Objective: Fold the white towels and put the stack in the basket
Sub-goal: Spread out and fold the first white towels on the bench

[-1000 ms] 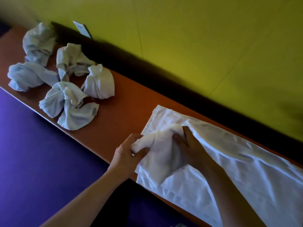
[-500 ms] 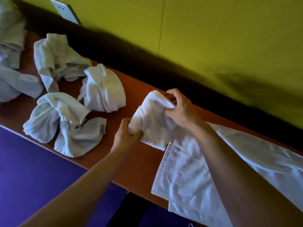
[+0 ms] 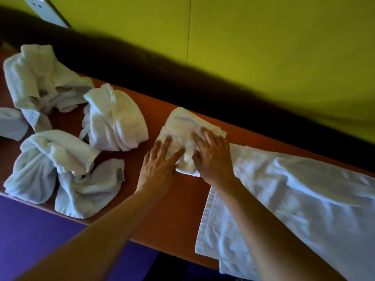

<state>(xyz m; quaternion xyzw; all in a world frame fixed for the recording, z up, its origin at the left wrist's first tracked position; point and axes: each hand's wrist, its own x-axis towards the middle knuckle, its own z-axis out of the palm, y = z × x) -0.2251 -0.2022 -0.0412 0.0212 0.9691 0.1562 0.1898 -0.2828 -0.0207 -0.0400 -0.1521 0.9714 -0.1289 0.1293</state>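
Observation:
A small folded white towel (image 3: 183, 126) lies on the orange table (image 3: 176, 201) near its far edge. My left hand (image 3: 158, 165) presses flat on the towel's near left part with straight fingers. My right hand (image 3: 213, 157) presses on its right part, fingers spread. A large white towel (image 3: 294, 201) lies spread out to the right, under my right forearm. Several crumpled white towels lie at the left: one (image 3: 115, 118) nearest my hands, one (image 3: 65, 175) at the near edge, one (image 3: 38, 78) at the back. No basket is in view.
A yellow-green wall (image 3: 263, 47) runs behind the table, with a white socket plate (image 3: 46, 11) at the top left. Purple floor (image 3: 40, 236) lies below the table's near edge. Bare orange table shows between the crumpled towels and the spread towel.
My hands carried the small towel leftward off the large spread towel, laid it on the bare table and went from gripping it to pressing it flat.

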